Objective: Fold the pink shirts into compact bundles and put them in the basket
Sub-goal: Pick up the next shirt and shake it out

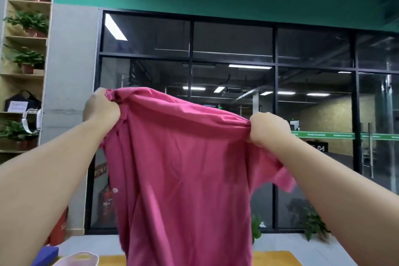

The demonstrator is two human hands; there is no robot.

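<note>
A pink shirt [185, 168] hangs in the air in front of me, spread between both hands at chest height. My left hand [101, 107] is shut on its upper left corner, with fabric bunched in the fist. Gripping the upper right edge, my right hand [268, 128] is also shut on the cloth. A short sleeve [280, 176] droops below the right hand. The shirt's lower part runs off the bottom of the view. The pale rim of a basket [84, 258] peeks in at the bottom left.
A yellow table top [274, 258] shows at the bottom edge behind the shirt. A purple item [46, 254] lies at the lower left. Wooden shelves [23, 71] with potted plants stand at the left. Dark glass partitions [233, 93] fill the background.
</note>
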